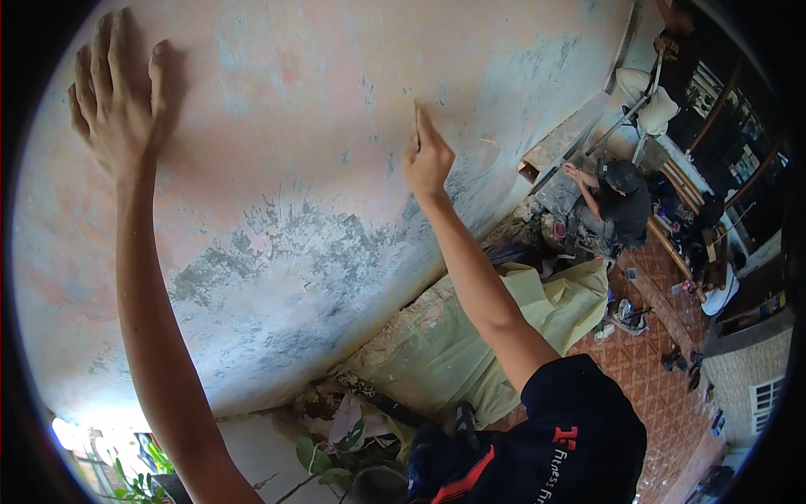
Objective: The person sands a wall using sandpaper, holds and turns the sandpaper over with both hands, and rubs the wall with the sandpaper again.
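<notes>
My left hand [122, 118] lies spread on the upper left of the wall [277, 126], fingers apart and holding nothing. The wall's pinkish-white paint is worn, with bluish marks and a rough grey patch [311, 252] lower down. Further right, my right hand [430, 164] is closed, with one finger stretched up along the wall surface. A thin dark edge shows at its fingers; whatever it grips is too small to name.
Below the wall, a pale yellow-green sheet [546, 302] covers a ledge. A plant [315, 458] and a pot [378, 485] stand near my feet. One person in a cap [621, 178] crouches at right; another person [672, 63] is behind. Clutter lies on the tiled floor [617, 361].
</notes>
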`<state>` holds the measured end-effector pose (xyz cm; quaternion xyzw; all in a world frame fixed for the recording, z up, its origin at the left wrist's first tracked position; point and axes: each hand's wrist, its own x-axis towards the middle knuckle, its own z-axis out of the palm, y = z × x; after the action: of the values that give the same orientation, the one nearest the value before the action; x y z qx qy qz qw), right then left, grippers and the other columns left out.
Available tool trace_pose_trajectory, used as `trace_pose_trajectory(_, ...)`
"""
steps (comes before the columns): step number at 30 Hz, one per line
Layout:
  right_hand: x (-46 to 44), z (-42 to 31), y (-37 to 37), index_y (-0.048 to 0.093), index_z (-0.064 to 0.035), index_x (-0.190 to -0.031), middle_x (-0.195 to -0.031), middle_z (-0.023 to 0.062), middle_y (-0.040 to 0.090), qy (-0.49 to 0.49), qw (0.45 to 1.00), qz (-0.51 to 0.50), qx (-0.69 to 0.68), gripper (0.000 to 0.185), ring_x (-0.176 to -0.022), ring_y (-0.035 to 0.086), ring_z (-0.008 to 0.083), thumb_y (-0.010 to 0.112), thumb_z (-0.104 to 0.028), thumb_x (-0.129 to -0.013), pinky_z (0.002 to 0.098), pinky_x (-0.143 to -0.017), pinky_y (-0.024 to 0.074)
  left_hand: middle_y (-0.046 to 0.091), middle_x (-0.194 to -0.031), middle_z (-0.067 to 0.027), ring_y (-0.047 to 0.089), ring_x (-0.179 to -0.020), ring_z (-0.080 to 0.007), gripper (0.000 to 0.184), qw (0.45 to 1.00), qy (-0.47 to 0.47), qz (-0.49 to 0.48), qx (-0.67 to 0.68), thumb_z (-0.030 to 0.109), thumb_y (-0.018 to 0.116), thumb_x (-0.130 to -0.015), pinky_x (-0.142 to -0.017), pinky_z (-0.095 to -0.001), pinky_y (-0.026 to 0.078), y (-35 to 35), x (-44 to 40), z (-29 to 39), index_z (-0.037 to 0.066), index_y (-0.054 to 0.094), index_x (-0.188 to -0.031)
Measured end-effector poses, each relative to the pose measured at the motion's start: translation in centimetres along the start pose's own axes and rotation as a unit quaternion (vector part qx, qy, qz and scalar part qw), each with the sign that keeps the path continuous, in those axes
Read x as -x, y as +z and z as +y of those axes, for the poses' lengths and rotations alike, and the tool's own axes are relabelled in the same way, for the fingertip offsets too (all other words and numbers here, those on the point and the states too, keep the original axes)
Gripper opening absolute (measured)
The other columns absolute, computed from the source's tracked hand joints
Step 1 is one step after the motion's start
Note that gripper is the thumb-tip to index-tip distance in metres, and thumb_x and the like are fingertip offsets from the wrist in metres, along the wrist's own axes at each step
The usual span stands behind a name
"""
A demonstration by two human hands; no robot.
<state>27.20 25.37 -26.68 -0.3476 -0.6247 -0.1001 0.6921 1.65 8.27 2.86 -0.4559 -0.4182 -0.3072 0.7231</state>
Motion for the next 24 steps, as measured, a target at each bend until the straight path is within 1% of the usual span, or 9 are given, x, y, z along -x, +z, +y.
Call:
trace_pose_trajectory(2, 0.4, -0.3, 0.4, 0.061, 0.0034, -0.127, -0.114, 0.0217, 0.069, 0.012, 1.000, 0.009, 0.016, 0.039, -0.100, 0.071, 0.0313, 0.060, 0.002, -0.088, 0.0358, -0.079, 0.0606, 0.041, -0.154, 0.0039, 0.037, -0.143, -0.0249, 0.063, 1.000, 0.003, -0.006, 0.002, 0.065, 0.036, -0.097, -0.117, -0.0525, 0.027, -0.1, 0.2, 0.0, 0.032, 0.038, -0.151)
trace_pose_trajectory(5, 2.3, -0.8, -0.1, 0.061, 0.0034, -0.127, -0.112, 0.0218, 0.070, -0.031, 0.999, -0.022, 0.013, 0.039, -0.098, 0.071, 0.0322, 0.061, 0.002, -0.088, 0.0355, -0.075, 0.0609, 0.041, -0.154, 0.0039, 0.037, -0.143, -0.0249, 0.063, 1.000, -0.003, -0.001, 0.001, 0.065, 0.035, -0.097, -0.117, -0.0520, 0.027, -0.1, -0.1, 0.2, 0.032, 0.037, -0.151)
trace_pose_trajectory(6, 1.8, -0.4, -0.6, 0.061, 0.0040, -0.127, -0.114, 0.0226, 0.069, -0.037, 0.999, -0.016, -0.012, 0.039, -0.101, 0.070, 0.0333, 0.061, 0.002, -0.088, 0.0354, -0.077, 0.0607, 0.041, -0.154, 0.0039, 0.037, -0.143, -0.0249, 0.063, 1.000, -0.004, -0.003, 0.001, 0.065, 0.035, -0.097, -0.117, -0.0516, 0.026, -0.3, -0.3, 0.5, 0.032, 0.037, -0.151)
trace_pose_trajectory(9, 0.6, 0.1, -0.3, 0.061, 0.0048, -0.126, -0.114, 0.0227, 0.069, -0.018, 0.999, -0.010, -0.030, 0.039, -0.103, 0.069, 0.0340, 0.060, 0.003, -0.087, 0.0352, -0.080, 0.0603, 0.041, -0.154, 0.0039, 0.037, -0.143, -0.0247, 0.063, 1.000, 0.002, -0.011, -0.001, 0.065, 0.035, -0.097, -0.117, -0.0506, 0.027, -0.3, -0.3, 0.6, 0.033, 0.036, -0.151)
trace_pose_trajectory(13, 1.5, -1.9, -0.2, 0.063, 0.0041, -0.123, -0.114, 0.0226, 0.069, -0.018, 1.000, -0.011, 0.014, 0.036, -0.101, 0.070, 0.0334, 0.062, 0.000, -0.087, 0.0348, -0.078, 0.0602, 0.041, -0.154, 0.0038, 0.037, -0.143, -0.0243, 0.064, 1.000, -0.016, -0.014, -0.001, 0.066, 0.036, -0.097, -0.117, -0.0498, 0.027, -0.7, -0.2, 0.9, 0.032, 0.036, -0.151)
trace_pose_trajectory(16, 0.0, -0.4, 0.0, 0.059, 0.0039, -0.127, -0.120, 0.0233, 0.066, -0.006, 1.000, -0.019, -0.005, 0.046, -0.108, 0.067, 0.0332, 0.062, 0.002, -0.081, 0.0371, -0.084, 0.0593, 0.041, -0.154, 0.0043, 0.037, -0.142, -0.0238, 0.064, 1.000, -0.010, -0.012, -0.010, 0.065, 0.037, -0.097, -0.117, -0.0494, 0.027, -0.4, -0.3, 0.5, 0.032, 0.036, -0.151)
trace_pose_trajectory(19, 0.1, -1.4, 0.2, 0.059, 0.0035, -0.127, -0.119, 0.0226, 0.067, 0.024, 0.999, -0.025, 0.013, 0.045, -0.107, 0.068, 0.0335, 0.062, 0.002, -0.083, 0.0380, -0.082, 0.0592, 0.040, -0.154, 0.0049, 0.038, -0.142, -0.0239, 0.064, 1.000, -0.009, -0.022, -0.008, 0.065, 0.038, -0.097, -0.117, -0.0493, 0.028, -0.5, 0.0, 0.6, 0.032, 0.036, -0.151)
trace_pose_trajectory(22, 1.4, -2.0, -0.3, 0.063, 0.0047, -0.122, -0.112, 0.0229, 0.069, -0.057, 0.998, -0.015, 0.020, 0.036, -0.095, 0.072, 0.0326, 0.062, -0.001, -0.087, 0.0351, -0.075, 0.0597, 0.040, -0.154, 0.0057, 0.038, -0.142, -0.0237, 0.063, 1.000, -0.021, -0.018, -0.011, 0.065, 0.038, -0.097, -0.117, -0.0494, 0.028, -0.6, -0.4, 0.7, 0.033, 0.036, -0.151)
trace_pose_trajectory(24, 0.1, -1.0, -0.1, 0.063, 0.0047, -0.122, -0.113, 0.0228, 0.069, -0.051, 0.999, 0.003, 0.015, 0.035, -0.095, 0.072, 0.0324, 0.062, -0.001, -0.088, 0.0348, -0.075, 0.0596, 0.039, -0.155, 0.0063, 0.037, -0.143, -0.0231, 0.063, 1.000, -0.025, -0.018, 0.001, 0.065, 0.038, -0.096, -0.117, -0.0495, 0.027, -0.8, -0.3, 0.7, 0.034, 0.035, -0.151)
